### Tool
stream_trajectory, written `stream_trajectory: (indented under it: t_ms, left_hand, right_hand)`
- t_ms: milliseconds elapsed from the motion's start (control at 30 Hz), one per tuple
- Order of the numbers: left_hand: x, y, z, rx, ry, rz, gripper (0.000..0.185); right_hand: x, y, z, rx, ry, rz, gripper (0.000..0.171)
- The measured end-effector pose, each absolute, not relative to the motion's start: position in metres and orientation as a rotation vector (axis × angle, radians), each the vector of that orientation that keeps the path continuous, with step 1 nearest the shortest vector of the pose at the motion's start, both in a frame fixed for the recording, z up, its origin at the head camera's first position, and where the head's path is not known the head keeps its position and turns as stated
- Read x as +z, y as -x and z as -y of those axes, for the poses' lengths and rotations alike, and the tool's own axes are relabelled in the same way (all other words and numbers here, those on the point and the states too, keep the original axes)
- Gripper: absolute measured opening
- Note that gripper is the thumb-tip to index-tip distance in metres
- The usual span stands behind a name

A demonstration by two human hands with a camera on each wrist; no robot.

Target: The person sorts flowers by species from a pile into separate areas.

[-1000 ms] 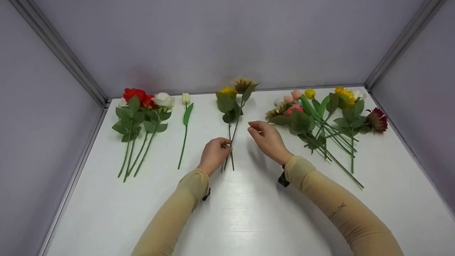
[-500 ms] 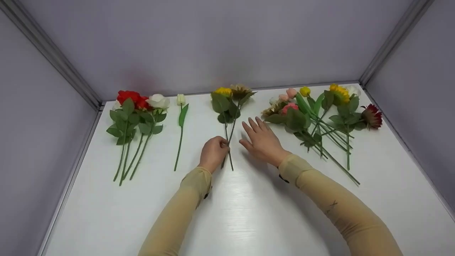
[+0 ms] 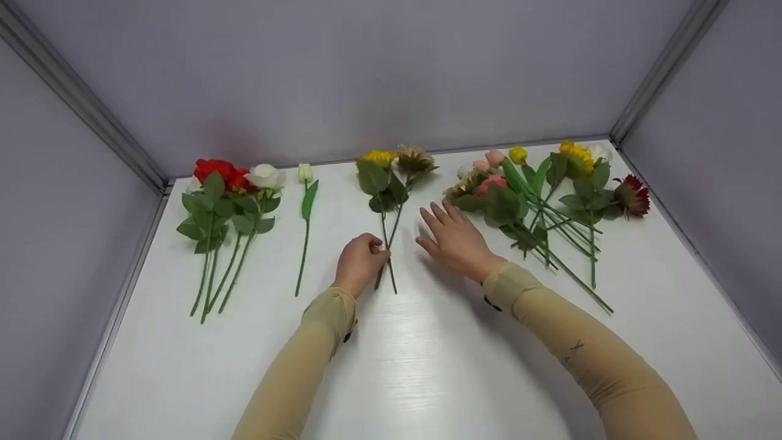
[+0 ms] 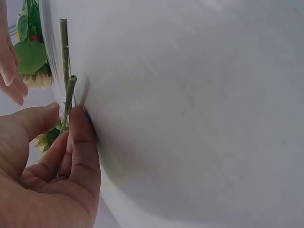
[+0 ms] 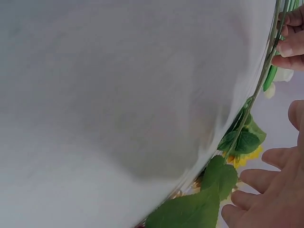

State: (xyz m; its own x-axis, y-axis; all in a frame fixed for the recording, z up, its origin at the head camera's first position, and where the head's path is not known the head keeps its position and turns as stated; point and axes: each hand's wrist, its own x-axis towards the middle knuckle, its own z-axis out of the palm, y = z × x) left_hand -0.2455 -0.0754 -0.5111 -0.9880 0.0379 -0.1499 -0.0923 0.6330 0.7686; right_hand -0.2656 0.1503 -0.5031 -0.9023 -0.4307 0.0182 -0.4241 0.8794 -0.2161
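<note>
Left hand (image 3: pixel 363 264): your thumb and fingers are curled in a pinch at the crossing of two stems (image 4: pixel 71 90); whether both stems are caught, you cannot tell from here.
Stem ends: in the left wrist view they stick out past your fingertips, one farther than the other.
Right hand (image 3: pixel 458 244): your fingers are spread and released, with the palm turned down, between the crossed stems and the flower pile on your right.
Yellow sunflower (image 3: pixel 377 159): the left bloom of the crossed pair, lying ahead of your left hand near the back edge of the table (image 3: pixel 403 366).
Tan sunflower (image 3: pixel 415 160): just right of the yellow one, its stem slanting down and left to your pinch.
White tulip (image 3: pixel 305 173): alone on your left, its stem roughly parallel to the edge of the next bunch.
Left bunch: red roses (image 3: pixel 217 174) with a white rose (image 3: pixel 266 177) beside them, stems pointing toward you.
Right pile: pink tulips (image 3: pixel 494 158), a yellow tulip (image 3: pixel 518 154), a second sunflower (image 3: pixel 574 157) and a dark red flower (image 3: pixel 633 197), with overlapping stems.
Sleeves (image 3: pixel 586 348): yours are tan, reaching in from the near edge.
Back wall (image 3: pixel 391 73): grey, directly behind the blooms.
</note>
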Motion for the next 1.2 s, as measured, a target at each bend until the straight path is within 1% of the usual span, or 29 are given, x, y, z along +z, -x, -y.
stream_trajectory:
  t_ms: [100, 200, 333, 467, 633, 867, 1033, 1200]
  left_hand:
    - [-0.509, 0.245, 0.074, 1.265, 0.005, -2.742, 0.034]
    - [-0.506, 0.244, 0.07, 1.217, -0.091, -2.815, 0.044]
    - [-0.501, 0.239, 0.057, 1.11, -0.324, -2.901, 0.058]
    - [-0.494, 0.231, 0.038, 0.951, -0.599, -2.95, 0.067]
    - [-0.487, 0.217, 0.014, 0.702, -0.89, -2.956, 0.071]
    - [-0.483, 0.196, -0.018, 0.44, -1.202, -2.898, 0.074]
    - [-0.483, 0.182, -0.039, 0.327, -1.362, -2.851, 0.077]
    - [-0.486, 0.17, -0.058, 0.226, -1.433, -2.813, 0.078]
  right_hand:
    - [-0.5, 0.266, -0.16, -0.376, 0.688, -3.029, 0.068]
    - [-0.497, 0.266, -0.175, -0.422, 0.683, -3.055, 0.067]
    - [-0.493, 0.27, -0.203, -0.476, 0.656, -3.112, 0.064]
    - [-0.488, 0.275, -0.235, -0.626, 0.537, -3.153, 0.058]
    - [-0.482, 0.282, -0.272, -0.738, 0.33, -3.203, 0.051]
    - [-0.476, 0.282, -0.323, -0.628, 0.166, -3.265, 0.039]
    - [-0.477, 0.28, -0.354, -0.598, 0.074, -3.265, 0.033]
    - [-0.482, 0.279, -0.372, -0.609, 0.002, -3.223, 0.028]
